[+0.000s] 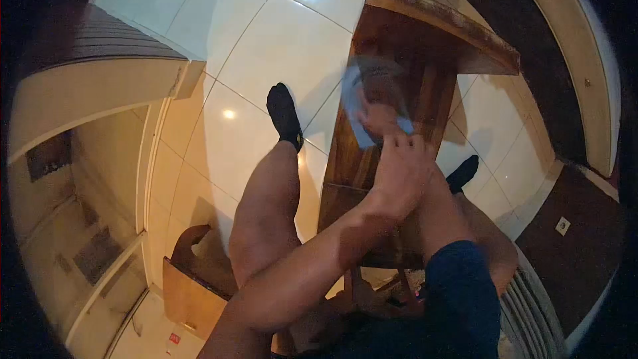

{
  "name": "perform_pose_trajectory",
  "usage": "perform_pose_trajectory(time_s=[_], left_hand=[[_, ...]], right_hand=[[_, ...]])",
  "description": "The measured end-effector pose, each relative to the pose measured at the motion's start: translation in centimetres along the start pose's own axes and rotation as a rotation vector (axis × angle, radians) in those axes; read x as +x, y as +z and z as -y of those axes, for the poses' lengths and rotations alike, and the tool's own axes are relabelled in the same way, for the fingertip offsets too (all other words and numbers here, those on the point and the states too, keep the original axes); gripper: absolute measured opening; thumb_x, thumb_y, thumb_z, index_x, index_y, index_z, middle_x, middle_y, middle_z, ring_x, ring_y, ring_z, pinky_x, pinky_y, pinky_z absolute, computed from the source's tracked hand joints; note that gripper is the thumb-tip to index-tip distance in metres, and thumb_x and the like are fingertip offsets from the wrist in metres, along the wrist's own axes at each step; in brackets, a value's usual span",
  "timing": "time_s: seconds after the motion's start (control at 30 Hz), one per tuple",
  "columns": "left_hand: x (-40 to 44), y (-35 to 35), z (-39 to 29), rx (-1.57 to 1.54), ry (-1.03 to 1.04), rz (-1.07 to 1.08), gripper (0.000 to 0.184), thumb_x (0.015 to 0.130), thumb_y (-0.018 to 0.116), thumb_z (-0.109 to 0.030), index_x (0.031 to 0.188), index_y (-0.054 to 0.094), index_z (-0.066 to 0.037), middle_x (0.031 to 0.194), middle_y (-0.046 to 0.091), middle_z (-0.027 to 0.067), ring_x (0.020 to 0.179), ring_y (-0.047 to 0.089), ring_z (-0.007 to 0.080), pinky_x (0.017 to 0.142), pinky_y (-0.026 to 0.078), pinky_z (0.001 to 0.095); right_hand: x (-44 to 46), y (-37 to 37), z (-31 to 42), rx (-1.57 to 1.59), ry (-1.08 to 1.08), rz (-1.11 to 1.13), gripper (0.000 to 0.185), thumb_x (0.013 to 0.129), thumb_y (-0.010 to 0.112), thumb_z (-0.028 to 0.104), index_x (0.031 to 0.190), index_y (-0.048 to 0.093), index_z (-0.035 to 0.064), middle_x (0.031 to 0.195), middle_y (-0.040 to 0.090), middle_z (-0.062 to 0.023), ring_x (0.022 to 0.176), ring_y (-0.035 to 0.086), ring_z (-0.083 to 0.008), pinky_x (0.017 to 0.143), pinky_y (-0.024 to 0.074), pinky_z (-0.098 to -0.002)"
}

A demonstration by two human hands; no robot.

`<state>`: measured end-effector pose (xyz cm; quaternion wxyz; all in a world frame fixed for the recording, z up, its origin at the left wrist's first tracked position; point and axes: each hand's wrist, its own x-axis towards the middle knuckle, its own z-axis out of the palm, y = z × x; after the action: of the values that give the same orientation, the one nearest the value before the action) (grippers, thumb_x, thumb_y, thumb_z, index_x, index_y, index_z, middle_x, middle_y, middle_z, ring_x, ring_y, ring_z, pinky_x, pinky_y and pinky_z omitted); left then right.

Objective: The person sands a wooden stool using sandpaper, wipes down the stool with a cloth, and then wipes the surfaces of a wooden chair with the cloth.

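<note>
A pale blue cloth (359, 134), smeared by motion, lies against the dark wooden surface of a bench-like piece of furniture (342, 166) between my legs. My right hand (379, 118) is on this cloth and appears to grip it, though its fingers are blurred. From the lower left my left arm reaches across, and my left hand (404, 167) is wrapped over my right wrist. Part of the cloth is hidden under my right hand.
A raised wooden board (442, 23) stands at the bench's far end. White tiles (279, 33) cover the floor around my socked feet (284, 112). At left is a pale framed panel (100, 113); near my left knee, a curved wooden piece (193, 292).
</note>
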<state>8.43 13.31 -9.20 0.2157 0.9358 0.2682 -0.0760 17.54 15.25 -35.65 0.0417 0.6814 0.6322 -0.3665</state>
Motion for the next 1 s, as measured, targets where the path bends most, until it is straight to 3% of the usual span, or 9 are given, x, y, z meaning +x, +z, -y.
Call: perform_pose_trajectory(time_s=[0.07, 0.13, 0.2, 0.27, 0.43, 0.53, 0.7, 0.9, 1.0], left_hand=[[0.3, 0.1, -0.2, -0.059, 0.068, -0.049, 0.031, 0.087, 0.061, -0.019, 0.113, 0.065, -0.003, 0.109, 0.066, 0.0152, 0.102, 0.063, 0.0342, 0.084, 0.048, 0.0448], [0.0, -0.3, -0.3, -0.023, 0.069, -0.048, 0.030, 0.087, 0.062, -0.019, 0.112, 0.065, -0.002, 0.108, 0.066, 0.0150, 0.103, 0.063, 0.0342, 0.084, 0.048, 0.0442], [0.3, -1.0, -0.6, 0.054, 0.064, -0.081, 0.029, 0.086, 0.062, -0.019, 0.110, 0.065, -0.002, 0.107, 0.066, 0.0146, 0.103, 0.063, 0.0344, 0.083, 0.048, 0.0432], [0.5, -1.3, -0.7, 0.012, 0.064, -0.067, 0.029, 0.086, 0.062, -0.019, 0.110, 0.065, -0.002, 0.107, 0.066, 0.0145, 0.104, 0.063, 0.0340, 0.083, 0.048, 0.0427], [1.0, -1.7, -1.2, -0.098, 0.111, -0.060, 0.030, 0.084, 0.062, -0.018, 0.109, 0.065, -0.002, 0.106, 0.066, 0.0146, 0.104, 0.063, 0.0322, 0.083, 0.049, 0.0419], [0.9, -1.3, -1.3, -0.113, 0.131, -0.070, 0.030, 0.084, 0.063, -0.017, 0.109, 0.066, -0.001, 0.106, 0.066, 0.0148, 0.104, 0.064, 0.0317, 0.083, 0.049, 0.0420], [1.1, -0.8, -1.2, -0.117, 0.137, -0.119, 0.030, 0.084, 0.063, -0.017, 0.110, 0.066, -0.002, 0.107, 0.066, 0.0155, 0.102, 0.064, 0.0316, 0.083, 0.049, 0.0420], [0.9, -0.7, -2.3, -0.080, 0.138, -0.046, 0.028, 0.088, 0.061, -0.020, 0.111, 0.067, -0.005, 0.109, 0.066, 0.0140, 0.106, 0.062, 0.0296, 0.087, 0.044, 0.0399], [1.0, -0.4, -2.3, -0.101, 0.151, -0.061, 0.027, 0.088, 0.061, -0.019, 0.110, 0.067, -0.006, 0.109, 0.066, 0.0142, 0.105, 0.062, 0.0297, 0.089, 0.044, 0.0400]], right_hand=[[1.2, -0.6, -1.7, -0.073, -0.304, -0.094, 0.058, 0.098, 0.047, 0.053, 0.144, 0.052, 0.0178, 0.119, 0.068, -0.0206, 0.109, 0.065, -0.0392, 0.096, 0.0498, -0.0514], [1.6, -0.6, -4.3, -0.044, -0.321, -0.100, 0.059, 0.098, 0.048, 0.053, 0.143, 0.053, 0.0167, 0.121, 0.067, -0.0203, 0.111, 0.065, -0.0385, 0.097, 0.0493, -0.0510], [2.4, -1.1, -6.6, 0.026, 0.028, -0.013, 0.059, 0.098, 0.048, 0.053, 0.143, 0.054, 0.0157, 0.123, 0.066, -0.0200, 0.113, 0.064, -0.0377, 0.098, 0.0488, -0.0506], [2.7, -1.2, -7.1, 0.050, 0.198, 0.010, 0.059, 0.098, 0.048, 0.053, 0.142, 0.054, 0.0146, 0.125, 0.065, -0.0198, 0.115, 0.063, -0.0369, 0.099, 0.0483, -0.0502], [2.3, -0.7, -3.5, 0.010, 0.033, -0.022, 0.060, 0.098, 0.049, 0.053, 0.140, 0.055, 0.0119, 0.129, 0.063, -0.0191, 0.119, 0.061, -0.0350, 0.101, 0.0471, -0.0492], [-0.2, 0.5, -6.6, 0.007, -0.152, -0.043, 0.060, 0.098, 0.050, 0.054, 0.139, 0.056, 0.0103, 0.132, 0.061, -0.0187, 0.121, 0.059, -0.0338, 0.102, 0.0464, -0.0486], [-3.5, 1.1, -10.4, 0.110, 0.303, 0.088, 0.061, 0.098, 0.051, 0.054, 0.138, 0.058, 0.0077, 0.137, 0.059, -0.0180, 0.126, 0.057, -0.0319, 0.104, 0.0452, -0.0476], [-2.7, -1.0, -7.0, 0.035, -0.035, 0.099, 0.063, 0.098, 0.052, 0.054, 0.136, 0.059, 0.0044, 0.143, 0.056, -0.0172, 0.131, 0.055, -0.0296, 0.107, 0.0437, -0.0464], [-2.4, -1.3, -10.6, 0.092, 0.206, 0.091, 0.062, 0.097, 0.053, 0.053, 0.135, 0.060, 0.0043, 0.144, 0.055, -0.0180, 0.130, 0.055, -0.0296, 0.106, 0.0439, -0.0470]])
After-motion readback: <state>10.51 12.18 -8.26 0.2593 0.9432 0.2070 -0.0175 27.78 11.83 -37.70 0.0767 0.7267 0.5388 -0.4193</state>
